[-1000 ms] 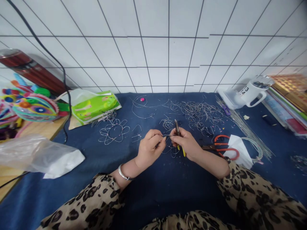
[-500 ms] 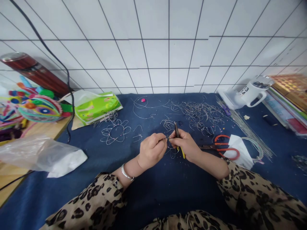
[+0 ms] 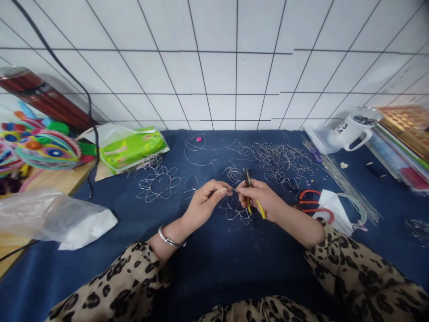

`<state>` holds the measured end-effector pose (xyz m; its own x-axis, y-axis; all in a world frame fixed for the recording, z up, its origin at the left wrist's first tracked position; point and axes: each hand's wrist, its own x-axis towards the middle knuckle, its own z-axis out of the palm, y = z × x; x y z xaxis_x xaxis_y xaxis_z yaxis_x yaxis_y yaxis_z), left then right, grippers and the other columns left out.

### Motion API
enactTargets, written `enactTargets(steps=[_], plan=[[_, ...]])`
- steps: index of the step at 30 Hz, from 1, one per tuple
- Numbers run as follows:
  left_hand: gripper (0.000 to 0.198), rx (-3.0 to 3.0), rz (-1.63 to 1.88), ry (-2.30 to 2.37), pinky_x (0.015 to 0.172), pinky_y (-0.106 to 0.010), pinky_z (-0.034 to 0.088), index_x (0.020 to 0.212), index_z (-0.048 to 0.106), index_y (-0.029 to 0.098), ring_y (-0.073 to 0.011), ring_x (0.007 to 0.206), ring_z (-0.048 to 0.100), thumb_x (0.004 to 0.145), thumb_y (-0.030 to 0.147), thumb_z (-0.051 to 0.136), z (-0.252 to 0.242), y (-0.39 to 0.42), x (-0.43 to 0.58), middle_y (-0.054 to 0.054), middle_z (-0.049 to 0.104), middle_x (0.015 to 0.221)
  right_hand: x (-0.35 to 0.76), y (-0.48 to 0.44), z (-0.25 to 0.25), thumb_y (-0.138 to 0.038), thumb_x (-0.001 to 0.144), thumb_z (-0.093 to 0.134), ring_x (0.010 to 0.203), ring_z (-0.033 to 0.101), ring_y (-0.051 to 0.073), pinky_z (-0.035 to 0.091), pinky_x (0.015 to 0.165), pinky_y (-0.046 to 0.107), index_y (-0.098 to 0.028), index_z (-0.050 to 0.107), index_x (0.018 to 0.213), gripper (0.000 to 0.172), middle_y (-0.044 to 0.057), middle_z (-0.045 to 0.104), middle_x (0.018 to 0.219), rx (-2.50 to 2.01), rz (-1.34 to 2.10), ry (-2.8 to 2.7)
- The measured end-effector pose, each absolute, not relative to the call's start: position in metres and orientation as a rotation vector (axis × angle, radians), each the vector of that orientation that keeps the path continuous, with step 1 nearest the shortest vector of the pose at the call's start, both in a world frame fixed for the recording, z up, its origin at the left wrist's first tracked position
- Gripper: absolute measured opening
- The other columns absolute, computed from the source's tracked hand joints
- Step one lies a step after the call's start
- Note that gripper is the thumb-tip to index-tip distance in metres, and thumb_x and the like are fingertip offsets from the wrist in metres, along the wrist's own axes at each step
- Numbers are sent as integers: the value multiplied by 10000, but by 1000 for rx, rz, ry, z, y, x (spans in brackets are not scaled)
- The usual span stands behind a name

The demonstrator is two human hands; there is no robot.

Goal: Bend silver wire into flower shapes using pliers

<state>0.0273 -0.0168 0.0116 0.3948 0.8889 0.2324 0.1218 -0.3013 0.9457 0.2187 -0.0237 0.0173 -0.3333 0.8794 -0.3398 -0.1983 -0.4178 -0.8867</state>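
My left hand [image 3: 207, 202] pinches a thin piece of wire between thumb and forefinger, its fingertips almost meeting those of the other hand. In my right hand [image 3: 263, 197] rests a pair of pliers [image 3: 262, 209] with yellow handles, their dark jaws pointing away from me; its thumb and forefinger also pinch at the wire. Just below the hands lies a flower-shaped wire frame [image 3: 236, 214], partly covered by them. Another wire flower [image 3: 159, 184] with looped petals is on the cloth to the left, beside some bent wire pieces [image 3: 191, 181].
A tangle of wire [image 3: 279, 156] spreads at the back. To the right are orange-handled scissors [image 3: 325, 210], straight wires [image 3: 351, 188] and a white mug [image 3: 355, 129]. On the left lie a green packet [image 3: 134, 150], a plastic bag [image 3: 83, 223] and a black cable [image 3: 90, 112].
My left hand has turned, its thumb now showing on top, and shifted slightly left. The pliers' handles have spread a little in my right hand. More of the lower wire flower shows.
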Motion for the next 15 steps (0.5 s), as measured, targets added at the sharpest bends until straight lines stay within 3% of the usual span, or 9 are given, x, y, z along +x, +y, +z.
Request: enactTargets(steps=[6,11,15], plan=[[164,1637,1056,996,765,-283,466,834,593,148,-131,790,595,894,262,492,10,-15,19,-49,635,820,232,-14,19,-429,806,570,626,564,120,470,659,314,-185,589,882,257,2,579,711,-1127,1804,-965],[156,1692,1013,1031,728,-271,454,833,599,155,-120,742,579,878,279,515,14,-11,12,-31,631,776,238,-11,31,-481,864,465,871,590,165,464,810,359,-250,563,1080,331,30,611,874,-1200,1518,-1172],[172,1651,981,1031,697,-264,457,841,600,155,-113,709,570,877,296,508,15,-6,8,-24,619,764,235,-15,28,-463,874,459,864,590,165,453,808,339,-260,551,1144,350,29,627,895,-1322,1251,-1548]])
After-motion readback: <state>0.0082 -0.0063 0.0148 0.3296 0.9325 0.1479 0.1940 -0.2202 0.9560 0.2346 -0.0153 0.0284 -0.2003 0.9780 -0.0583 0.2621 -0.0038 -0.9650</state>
